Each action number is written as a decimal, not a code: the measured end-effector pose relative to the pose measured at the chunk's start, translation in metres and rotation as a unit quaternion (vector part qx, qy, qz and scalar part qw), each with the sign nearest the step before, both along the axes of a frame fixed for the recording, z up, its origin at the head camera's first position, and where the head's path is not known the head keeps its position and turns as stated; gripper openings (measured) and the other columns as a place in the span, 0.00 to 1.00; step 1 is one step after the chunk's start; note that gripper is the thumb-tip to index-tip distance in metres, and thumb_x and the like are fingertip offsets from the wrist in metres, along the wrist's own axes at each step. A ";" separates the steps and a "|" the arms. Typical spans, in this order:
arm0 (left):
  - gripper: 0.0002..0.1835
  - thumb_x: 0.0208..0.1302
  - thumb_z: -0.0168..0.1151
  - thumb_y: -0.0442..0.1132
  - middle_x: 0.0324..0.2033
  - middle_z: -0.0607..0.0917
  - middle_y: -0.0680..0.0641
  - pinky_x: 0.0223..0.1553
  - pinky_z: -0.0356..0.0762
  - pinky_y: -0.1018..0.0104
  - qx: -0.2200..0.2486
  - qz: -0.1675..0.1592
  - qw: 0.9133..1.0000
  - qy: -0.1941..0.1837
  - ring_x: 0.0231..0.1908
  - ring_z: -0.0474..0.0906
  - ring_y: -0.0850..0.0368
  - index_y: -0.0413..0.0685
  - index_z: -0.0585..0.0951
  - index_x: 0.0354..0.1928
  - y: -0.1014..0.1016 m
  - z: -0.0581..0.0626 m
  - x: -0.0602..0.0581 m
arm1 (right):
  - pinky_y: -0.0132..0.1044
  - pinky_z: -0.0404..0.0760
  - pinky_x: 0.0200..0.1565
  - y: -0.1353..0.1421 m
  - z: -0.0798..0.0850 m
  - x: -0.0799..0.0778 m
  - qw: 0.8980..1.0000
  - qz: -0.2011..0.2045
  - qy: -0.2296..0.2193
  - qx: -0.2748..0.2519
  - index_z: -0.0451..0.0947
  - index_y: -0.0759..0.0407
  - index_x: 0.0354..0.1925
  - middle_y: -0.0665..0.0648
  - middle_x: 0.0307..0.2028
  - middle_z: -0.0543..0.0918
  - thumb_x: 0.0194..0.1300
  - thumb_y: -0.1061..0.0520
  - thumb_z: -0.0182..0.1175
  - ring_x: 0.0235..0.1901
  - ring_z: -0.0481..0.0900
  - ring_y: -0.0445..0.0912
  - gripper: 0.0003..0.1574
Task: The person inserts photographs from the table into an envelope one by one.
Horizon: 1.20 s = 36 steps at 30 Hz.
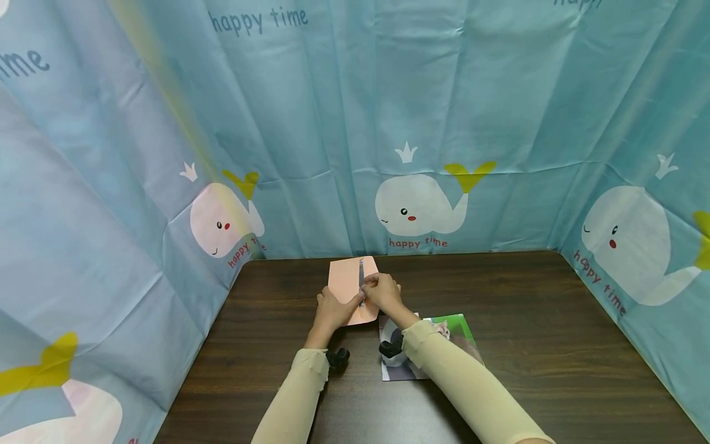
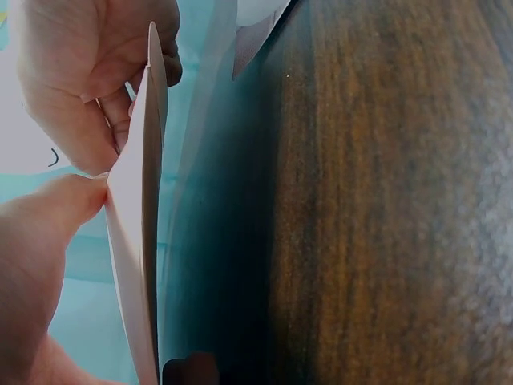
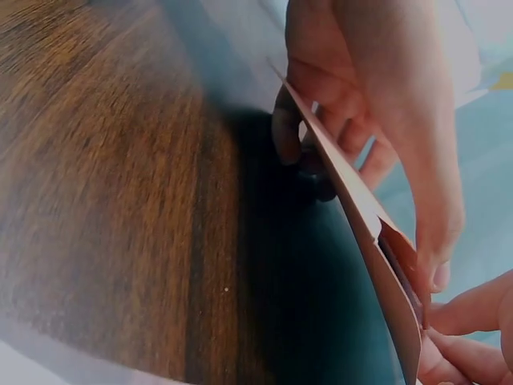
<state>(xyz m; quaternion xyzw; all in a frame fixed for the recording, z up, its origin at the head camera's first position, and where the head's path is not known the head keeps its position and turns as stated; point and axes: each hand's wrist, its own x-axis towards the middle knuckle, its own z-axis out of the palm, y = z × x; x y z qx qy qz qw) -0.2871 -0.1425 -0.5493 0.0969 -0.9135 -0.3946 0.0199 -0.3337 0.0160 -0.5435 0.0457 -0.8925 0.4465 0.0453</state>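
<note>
A peach paper envelope is held up off the table, its opening showing a dark strip of something inside. My left hand grips its lower left part, thumb on the front and fingers behind. At the opening's edge, the thumb and fingers of my right hand pinch the paper. Seen edge-on in the right wrist view, the envelope gapes beside the dark contents. The left wrist view shows the left thumb pressing the envelope's face close to the right hand.
Beneath my right forearm lies a printed picture sheet with a green corner, partly covered by the sleeve. Dark wood forms the tabletop. A blue curtain with whale prints stands along its back and sides. Each wrist carries a black camera.
</note>
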 end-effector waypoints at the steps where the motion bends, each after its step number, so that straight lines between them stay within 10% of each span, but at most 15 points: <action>1: 0.62 0.63 0.71 0.69 0.66 0.67 0.22 0.61 0.77 0.36 0.001 0.001 1.000 -0.001 0.58 0.76 0.28 0.24 0.57 0.77 0.000 0.000 0.000 | 0.57 0.69 0.55 0.000 0.000 0.000 1.000 0.001 0.000 0.000 0.92 0.58 0.47 0.53 0.38 0.93 0.69 0.56 0.72 0.46 0.88 0.57 0.11; 36: 0.62 0.63 0.71 0.68 0.66 0.67 0.23 0.63 0.77 0.36 0.002 0.008 1.000 -0.006 0.60 0.76 0.27 0.25 0.56 0.78 0.002 -0.003 0.000 | 0.46 0.83 0.42 0.100 0.001 0.031 0.997 0.058 0.012 -0.047 0.88 0.64 0.53 0.55 0.40 0.90 0.75 0.57 0.68 0.43 0.86 0.53 0.14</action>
